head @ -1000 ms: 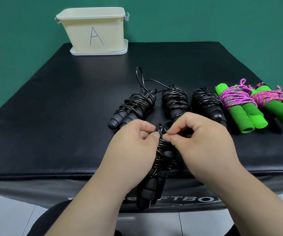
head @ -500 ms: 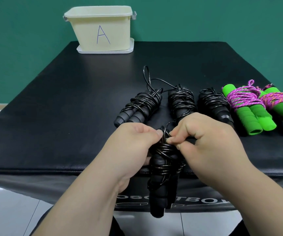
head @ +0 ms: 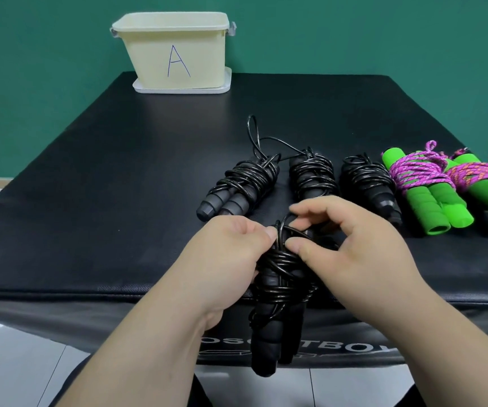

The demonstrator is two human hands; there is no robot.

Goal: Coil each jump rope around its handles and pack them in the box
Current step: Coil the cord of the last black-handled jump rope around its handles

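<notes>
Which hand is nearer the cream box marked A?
Left. The left hand grips the black jump rope at the near edge of the table, slightly right of the box; the right hand pinches its cord farther right.

We see a cream box (head: 175, 48) with a blue A, a white lid (head: 178, 89), a black mat (head: 104, 186), a teal wall (head: 354, 33). One jump rope (head: 278, 277) is all black, like three other ropes (head: 245, 183); two have green handles (head: 430, 207) and pink-purple flecked cord (head: 413, 171).

Open mat (head: 104, 201) frame left & upper centre, thru to box (head: 175, 54) upper left; row of coiled ropes (head: 310, 177) blocks centre-right to right edge
</notes>
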